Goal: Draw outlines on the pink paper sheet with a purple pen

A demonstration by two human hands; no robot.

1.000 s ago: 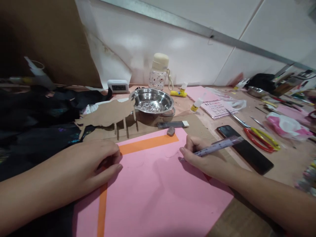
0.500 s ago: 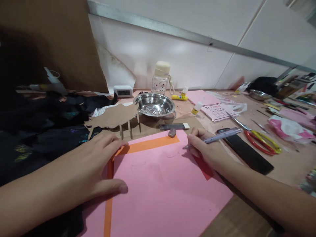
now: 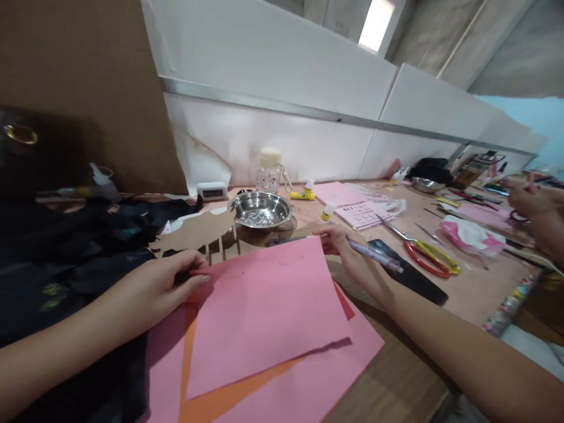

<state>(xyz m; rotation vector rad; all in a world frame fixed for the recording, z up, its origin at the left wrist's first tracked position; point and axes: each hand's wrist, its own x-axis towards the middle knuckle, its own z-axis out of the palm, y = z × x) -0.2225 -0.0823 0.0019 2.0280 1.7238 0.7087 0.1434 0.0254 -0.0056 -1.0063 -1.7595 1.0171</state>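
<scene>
My left hand (image 3: 170,288) pinches the upper left corner of a pink sheet of paper (image 3: 268,311), raised at its top edge. Two faint curved lines show near that edge. At the upper right corner, my right hand (image 3: 346,249) has its fingertips on the sheet and also holds a pale purple pen (image 3: 374,255), which points back over the hand. Under the raised sheet lie orange paper (image 3: 229,399), a larger pink sheet (image 3: 352,370) and a bit of red paper (image 3: 344,302).
Behind stand a steel bowl (image 3: 262,211) of small shiny bits, a bottle (image 3: 268,170) and a small clock (image 3: 212,191). A cardboard cutout (image 3: 194,232) is at left. Scissors (image 3: 423,252) and a black flat object (image 3: 409,276) lie right. Another person's hand (image 3: 529,200) is far right.
The pink sheet has been lifted at its top, baring orange and pink paper below. My left hand has closed on its corner; the pen has swung away from the paper. The view has tilted up.
</scene>
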